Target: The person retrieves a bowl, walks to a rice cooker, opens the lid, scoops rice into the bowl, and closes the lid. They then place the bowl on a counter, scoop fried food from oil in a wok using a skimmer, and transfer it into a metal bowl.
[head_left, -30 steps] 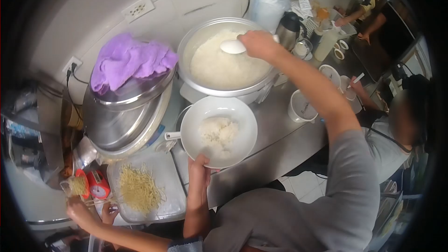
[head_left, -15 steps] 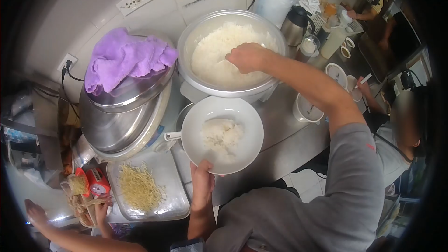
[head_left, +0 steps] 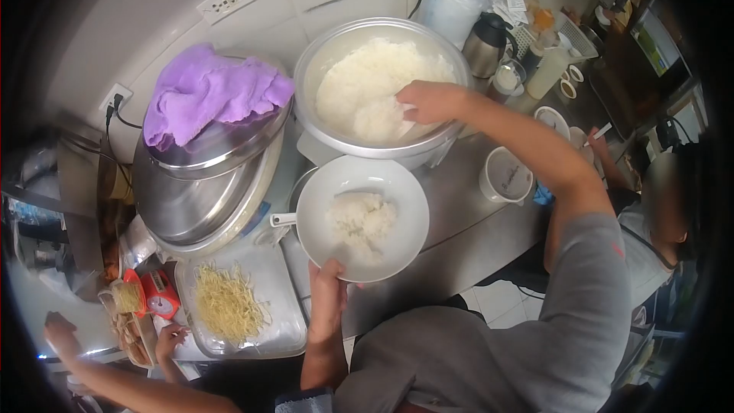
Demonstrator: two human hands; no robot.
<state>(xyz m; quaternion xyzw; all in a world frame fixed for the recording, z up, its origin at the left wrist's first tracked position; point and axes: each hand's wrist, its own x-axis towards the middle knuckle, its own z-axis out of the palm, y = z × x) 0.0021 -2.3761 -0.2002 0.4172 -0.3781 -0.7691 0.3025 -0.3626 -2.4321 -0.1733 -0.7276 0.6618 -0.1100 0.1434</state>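
My left hand (head_left: 329, 283) grips the near rim of a white bowl (head_left: 405, 237), which holds a mound of white rice (head_left: 362, 218). Just beyond it stands a large round metal pot (head_left: 310, 118) filled with rice (head_left: 359, 76). Over the right part of that pot, my right hand (head_left: 428, 102) is closed on the handle of a white rice paddle. The paddle's blade is down at the rice and mostly hidden by rice and fingers. A white handle (head_left: 284, 220) pokes out beside the bowl's left rim.
At left, a purple towel (head_left: 214, 95) lies on metal lids (head_left: 191, 206). Noodles (head_left: 229, 304) lie on a metal tray (head_left: 283, 333) near a red scale (head_left: 160, 296). Another person's hands are at lower left. Right are lidded tubs (head_left: 506, 174), a thermos (head_left: 485, 46) and a seated co-worker.
My right hand has swung the paddle from above the pot down into the rice. The bowl stays in my left hand. At lower left, the other person's hand has moved away from the scale.
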